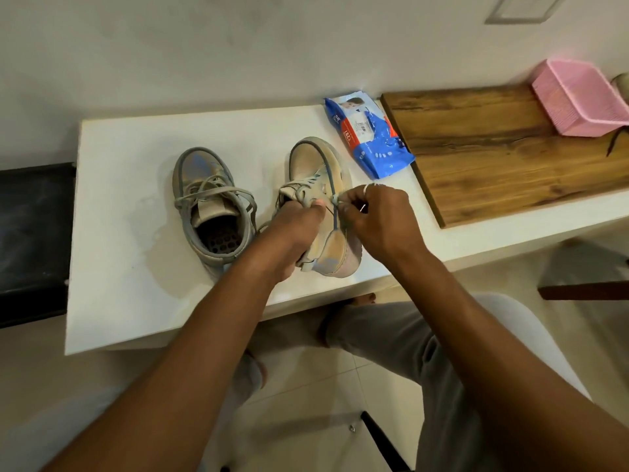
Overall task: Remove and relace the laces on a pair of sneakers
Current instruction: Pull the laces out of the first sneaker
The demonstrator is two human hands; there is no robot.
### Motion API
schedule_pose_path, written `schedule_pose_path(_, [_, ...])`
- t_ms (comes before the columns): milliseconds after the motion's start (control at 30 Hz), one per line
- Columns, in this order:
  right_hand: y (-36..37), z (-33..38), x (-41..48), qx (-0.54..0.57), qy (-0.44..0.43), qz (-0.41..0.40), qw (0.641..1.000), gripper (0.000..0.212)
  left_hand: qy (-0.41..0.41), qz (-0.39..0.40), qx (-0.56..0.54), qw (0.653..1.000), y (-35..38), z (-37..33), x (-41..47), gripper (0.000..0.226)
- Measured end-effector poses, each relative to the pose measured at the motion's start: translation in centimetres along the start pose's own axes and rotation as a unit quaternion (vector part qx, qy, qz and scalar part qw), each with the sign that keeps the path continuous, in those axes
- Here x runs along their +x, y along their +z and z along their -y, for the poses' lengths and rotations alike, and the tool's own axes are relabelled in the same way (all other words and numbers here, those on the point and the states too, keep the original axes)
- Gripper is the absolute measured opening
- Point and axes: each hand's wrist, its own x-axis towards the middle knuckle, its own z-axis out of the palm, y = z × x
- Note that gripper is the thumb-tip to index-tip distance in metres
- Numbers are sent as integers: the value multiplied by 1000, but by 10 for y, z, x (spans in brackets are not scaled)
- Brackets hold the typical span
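Left hand [289,233] has the tilted sneaker [316,158] gripped by the tongue. Right hand [377,216] is pinching its lace [308,181] tight.

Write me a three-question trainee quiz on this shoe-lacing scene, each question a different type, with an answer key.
1. True or false: the left hand grips the sneaker while the right hand pinches its lace.
2. What lies just beyond that sneaker on the white table? A) scissors B) blue packet C) mug
3. Fill in: the pink basket sits on the ____ board.

Key: 1 true; 2 B; 3 wooden.
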Motion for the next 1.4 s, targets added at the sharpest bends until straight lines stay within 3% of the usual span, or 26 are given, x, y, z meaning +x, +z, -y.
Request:
schedule_pose_path(167, [-12,1,-17,-9,-4,94,995,19,5,2,-21,1000,-1,5,5,64])
schedule_pose_path(367, [-2,7,-20,-8,4,30,1000,22,13,10,-30,999,-1,3,2,62])
schedule_pose_path(600, [-6,4,-55,35,-4,134,990,9,20,10,-35,999,-5,19,23,76])
schedule_pose_path(700, [-3,-4,-64,85,61,42,994,8,28,10,-2,1000,-4,6,3,76])
schedule_pose_path(767, [-1,-7,-69,93,100,-22,990,9,38,0,73,997,-3,1,-7,64])
schedule_pose_path(867, [6,-5,-74,106,123,-33,986,10,30,-4,174,984,-3,-2,-9,59])
schedule_pose_path(967, [8,-3,-75,109,118,-36,986,10,41,-6,207,977,-3,-6,-14,62])
schedule_pose_path(1067, [9,-3,-75,105,108,-31,988,18,77,-5,197,977,-1,-4,-16,57])
schedule_pose_path(1167, [7,-2,-71,81,69,-52,993,29,115,17,114,987,-2,-2,-15,56])
schedule_pose_path(1267, [-4,-1,-57,70,11,-113,991,26,145,80,15,986,-3,-2,-10,59])
schedule_pose_path(1400, [-11,-2,-44,39,-42,-164,985,24,195,89,16,977,0,-9,-13,45])
